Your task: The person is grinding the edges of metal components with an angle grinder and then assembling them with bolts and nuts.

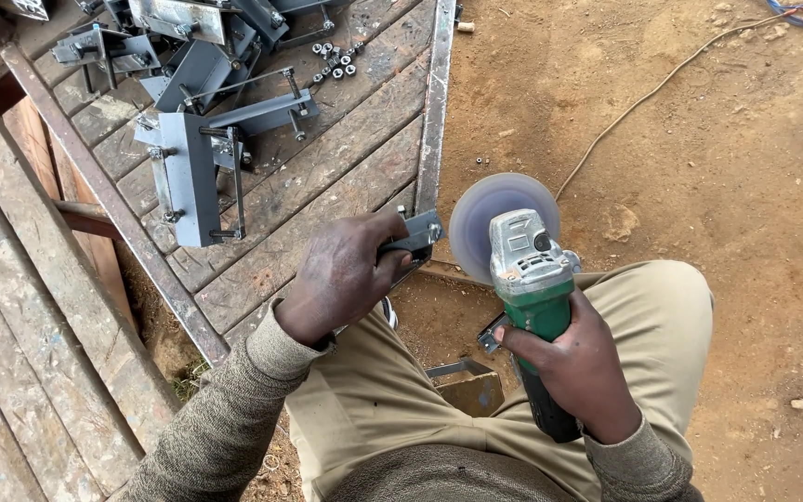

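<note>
I am clamping my right hand [580, 363] around the green angle grinder [532, 279], its disc [490, 214] blurred and hanging just beside the small grey metal bracket [417, 234]. My left hand [341, 274] is gripping that bracket against the edge of the wooden table [327, 177]. I judge the grinding pass is in hand; next calls for a steady bracket and light contact.
</note>
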